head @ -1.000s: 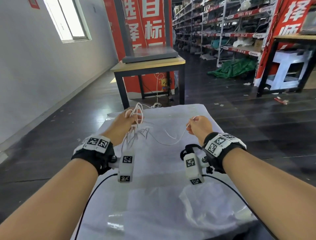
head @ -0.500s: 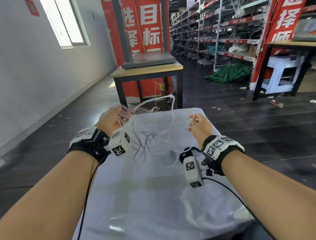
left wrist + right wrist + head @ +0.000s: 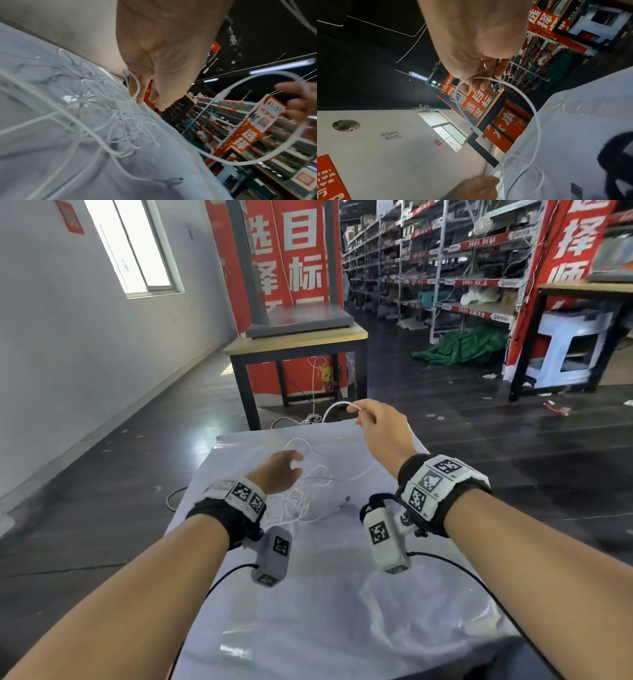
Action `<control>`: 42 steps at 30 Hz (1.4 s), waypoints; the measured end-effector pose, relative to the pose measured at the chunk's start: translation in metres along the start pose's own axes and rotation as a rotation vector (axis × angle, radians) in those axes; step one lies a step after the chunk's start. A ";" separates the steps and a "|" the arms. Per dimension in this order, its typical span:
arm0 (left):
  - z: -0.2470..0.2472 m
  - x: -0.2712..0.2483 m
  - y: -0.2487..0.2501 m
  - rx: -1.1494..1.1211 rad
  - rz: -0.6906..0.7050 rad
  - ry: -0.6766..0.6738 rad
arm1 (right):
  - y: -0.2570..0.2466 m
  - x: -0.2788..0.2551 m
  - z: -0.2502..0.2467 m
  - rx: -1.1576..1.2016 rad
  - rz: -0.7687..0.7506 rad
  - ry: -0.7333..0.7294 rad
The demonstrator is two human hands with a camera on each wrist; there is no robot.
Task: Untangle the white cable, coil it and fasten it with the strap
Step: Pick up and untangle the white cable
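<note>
A warehouse aisle with racked shelves lies behind a bench draped in pale sheeting. On it the white cable lies in loose, crossing loops, one plug resting free. It looks thin, light and limp, likely to snag on itself; best taken near an end. The right hand pinches a raised length; the left hand, fingers relaxed, dips into the loops. No strap or container is visible.

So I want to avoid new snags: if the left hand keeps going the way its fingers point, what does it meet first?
Probably the loose loops of the thin white cable on the pale plastic-covered table; the left hand seems just above them, though depth is unclear.
</note>
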State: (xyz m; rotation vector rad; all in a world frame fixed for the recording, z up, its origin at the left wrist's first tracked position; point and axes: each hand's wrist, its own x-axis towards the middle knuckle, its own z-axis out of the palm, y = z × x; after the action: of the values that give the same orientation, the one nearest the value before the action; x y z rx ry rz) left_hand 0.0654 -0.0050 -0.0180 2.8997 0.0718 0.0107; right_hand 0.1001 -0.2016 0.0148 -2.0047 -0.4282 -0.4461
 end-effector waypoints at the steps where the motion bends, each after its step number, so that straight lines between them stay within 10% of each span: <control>1: 0.005 0.003 -0.001 0.022 -0.003 -0.011 | -0.002 0.002 -0.003 -0.028 -0.034 0.010; 8: 0.019 0.006 -0.019 0.032 -0.073 -0.204 | 0.010 0.007 -0.020 -0.105 -0.065 -0.010; 11: 0.014 0.006 -0.027 -0.060 -0.129 -0.087 | 0.021 0.002 -0.015 -0.058 0.062 -0.044; 17: -0.028 0.004 -0.026 -0.887 -0.314 0.368 | 0.030 -0.004 0.005 0.096 0.238 -0.112; 25: -0.078 -0.006 0.002 -1.510 -0.096 0.355 | 0.008 0.002 0.027 -0.124 0.227 -0.482; 37: -0.111 -0.031 0.002 -1.129 0.159 0.206 | -0.031 0.014 0.054 -0.025 -0.022 -0.584; 42: -0.121 -0.027 -0.015 -1.313 0.104 0.534 | 0.001 0.004 0.048 -0.140 0.156 -0.541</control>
State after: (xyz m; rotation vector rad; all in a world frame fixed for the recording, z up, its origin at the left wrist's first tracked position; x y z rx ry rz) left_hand 0.0362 0.0375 0.0959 1.5248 -0.0029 0.5978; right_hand 0.1102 -0.1588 -0.0053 -2.2671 -0.5751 0.1797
